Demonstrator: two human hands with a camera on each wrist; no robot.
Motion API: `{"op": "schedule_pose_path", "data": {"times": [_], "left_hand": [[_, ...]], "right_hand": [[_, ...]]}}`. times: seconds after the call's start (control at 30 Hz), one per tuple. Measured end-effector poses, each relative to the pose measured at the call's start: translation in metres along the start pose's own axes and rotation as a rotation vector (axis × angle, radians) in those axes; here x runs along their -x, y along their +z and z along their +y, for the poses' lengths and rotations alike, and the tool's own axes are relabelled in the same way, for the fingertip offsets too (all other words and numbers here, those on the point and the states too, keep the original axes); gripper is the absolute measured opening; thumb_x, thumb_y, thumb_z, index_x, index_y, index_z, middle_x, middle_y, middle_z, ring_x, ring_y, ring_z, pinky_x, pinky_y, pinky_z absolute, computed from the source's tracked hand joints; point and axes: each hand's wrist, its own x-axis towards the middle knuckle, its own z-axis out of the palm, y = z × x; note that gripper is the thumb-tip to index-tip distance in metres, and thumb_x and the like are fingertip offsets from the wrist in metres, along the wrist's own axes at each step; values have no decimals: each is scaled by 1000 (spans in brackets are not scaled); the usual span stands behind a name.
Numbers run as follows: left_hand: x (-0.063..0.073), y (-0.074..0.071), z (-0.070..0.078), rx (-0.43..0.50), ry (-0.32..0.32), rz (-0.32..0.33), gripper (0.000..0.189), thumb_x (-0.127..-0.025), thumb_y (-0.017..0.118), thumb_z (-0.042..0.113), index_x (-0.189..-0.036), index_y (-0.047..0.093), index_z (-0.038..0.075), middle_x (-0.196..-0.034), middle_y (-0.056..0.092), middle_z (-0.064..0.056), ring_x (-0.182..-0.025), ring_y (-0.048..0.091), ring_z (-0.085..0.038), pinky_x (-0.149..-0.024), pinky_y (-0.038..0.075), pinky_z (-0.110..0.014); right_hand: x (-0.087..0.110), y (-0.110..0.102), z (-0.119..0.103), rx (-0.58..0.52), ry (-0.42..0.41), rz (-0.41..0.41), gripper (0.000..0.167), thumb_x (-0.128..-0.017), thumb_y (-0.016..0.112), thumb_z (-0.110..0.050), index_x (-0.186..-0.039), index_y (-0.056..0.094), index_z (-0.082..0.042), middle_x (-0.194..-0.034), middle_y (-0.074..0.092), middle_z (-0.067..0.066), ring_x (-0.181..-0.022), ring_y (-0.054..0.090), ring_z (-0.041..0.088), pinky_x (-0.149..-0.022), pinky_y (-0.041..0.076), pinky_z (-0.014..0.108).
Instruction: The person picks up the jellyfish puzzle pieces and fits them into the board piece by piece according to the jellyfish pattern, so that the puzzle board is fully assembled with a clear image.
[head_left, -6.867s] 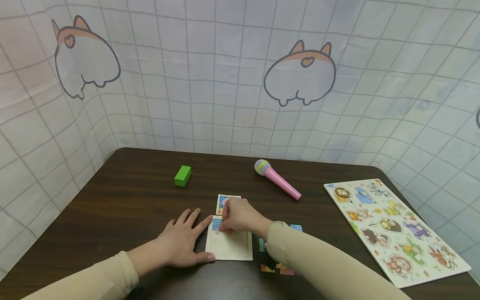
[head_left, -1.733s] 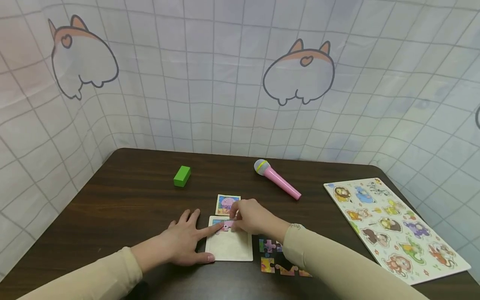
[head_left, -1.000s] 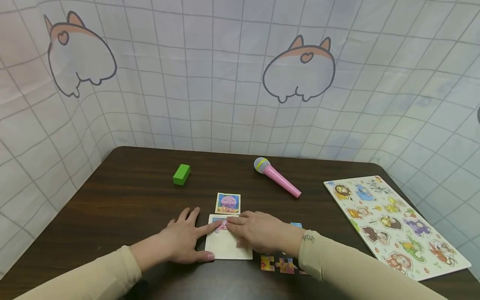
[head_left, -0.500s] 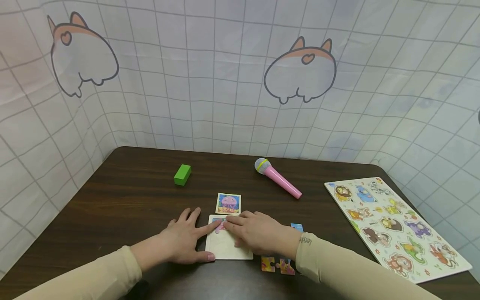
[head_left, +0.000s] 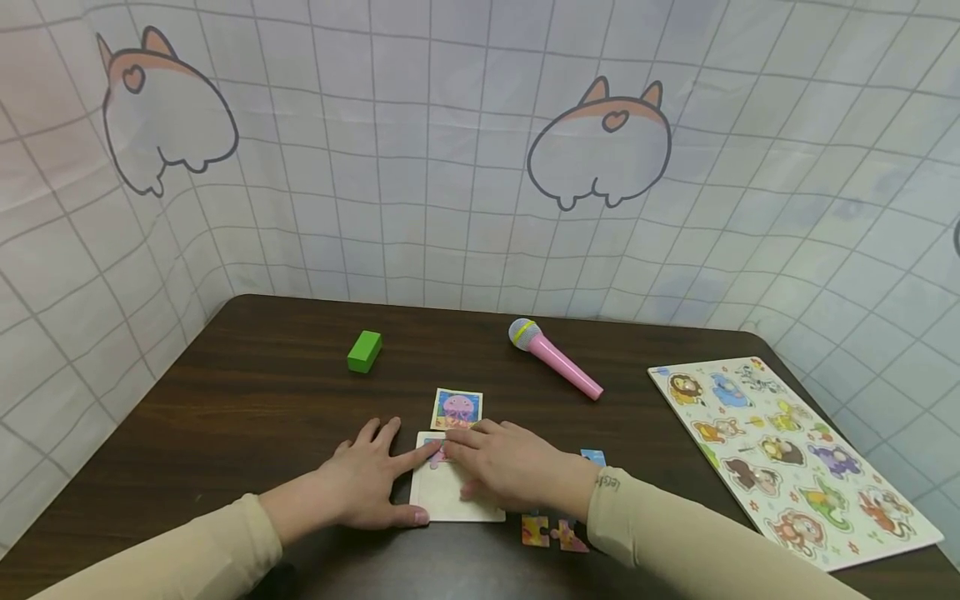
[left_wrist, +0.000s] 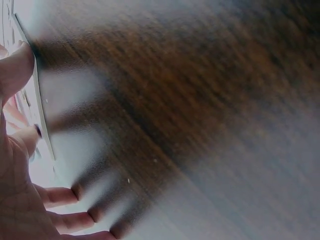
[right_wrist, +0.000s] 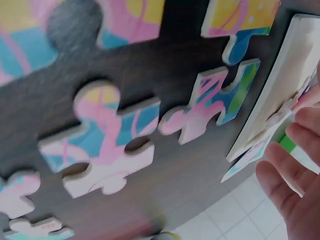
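A pale puzzle tray (head_left: 450, 500) lies on the table with jigsaw pieces (head_left: 436, 459) along its upper edge, partly hidden by fingers. My left hand (head_left: 366, 485) rests spread at the tray's left side; its index finger touches the pieces and its thumb reaches the lower left corner. Over the upper right of the tray lies my right hand (head_left: 513, 468), fingers extended and pressing on the pieces there. Just above the tray sits a small jellyfish picture card (head_left: 457, 408). Loose jigsaw pieces (right_wrist: 107, 137) lie right of the tray, some hidden under the right forearm in the head view.
A green block (head_left: 364, 352) stands at the back left of the dark table (head_left: 247, 383). Behind the card lies a pink toy microphone (head_left: 558, 362). An animal puzzle board (head_left: 787, 467) covers the right side. A patterned cloth (head_left: 465, 167) hangs behind the table.
My right hand pinched a piece at the tray's upper row earlier; its fingers now lie extended there. My left index finger has moved onto the pieces. In the last second both hands barely shifted.
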Motion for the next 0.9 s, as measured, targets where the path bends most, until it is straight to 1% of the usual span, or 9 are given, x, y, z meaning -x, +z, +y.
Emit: {"op": "schedule_pose_path", "data": {"times": [0.17,0.23,0.33,0.5,0.6,0.7,0.8,0.9], "left_hand": [[0,1,-1,7,1,2,88,-85,67,71,-159,37,35,-162,30,-28,-147,30,-54,-103,39,-74],[0,1,-1,9,2,1,88,-85,67,71,-159,36,34,-162,30,-28,-147,30,-54,-103,39,-74],[-1,1,-1,8,2,-2,89,-85,67,72,-159,36,34,-162,30,-28,-147,30,-54,-104,39,-74],[-1,-1,-1,5,1,-1,89,-84,67,72,-159,36,34,-162,31,-28,-147,31,-54,-103,39,-74],[-1,-1,0,5,4,5,89,-84,68,72,-159,37,33,-162,31,-28,-146,31,-55,-103,40,-74],[-1,0,0,-1,6,12,89,-84,68,72,-159,38,33,-161,32,-29,-146,32,-55,-102,40,-74],[-1,0,0,-4,2,14,89,-84,68,72,-158,39,32,-161,32,-29,-146,33,-55,-102,41,-73],[-1,0,0,-1,-2,8,90,-84,68,72,-159,38,33,-161,32,-28,-146,32,-55,-102,40,-73]], "right_hand": [[-2,2,-2,-21,0,-26,59,-106,51,-45,-157,43,-17,-161,44,-2,-144,49,25,-109,49,42],[-2,3,-2,-42,6,-36,59,-106,51,-45,-157,42,-17,-162,43,-2,-146,47,25,-110,48,42],[-2,4,-2,-56,10,-30,58,-106,52,-44,-156,44,-17,-161,45,-2,-146,46,25,-111,47,42],[-2,2,-3,-21,15,-8,58,-105,54,-46,-154,47,-17,-158,49,-3,-144,48,23,-111,47,41],[-3,2,-5,14,27,-18,61,-103,54,-50,-155,46,-18,-158,48,-2,-144,47,24,-112,45,40],[-2,3,-7,23,32,-38,64,-103,53,-52,-157,43,-18,-158,46,-1,-145,45,24,-115,43,39],[1,2,-6,10,16,-51,63,-105,52,-49,-158,40,-16,-159,45,1,-146,44,24,-117,40,37],[7,1,-4,-13,-15,-40,61,-106,51,-44,-158,40,-13,-161,44,2,-148,43,25,-119,38,36]]}}
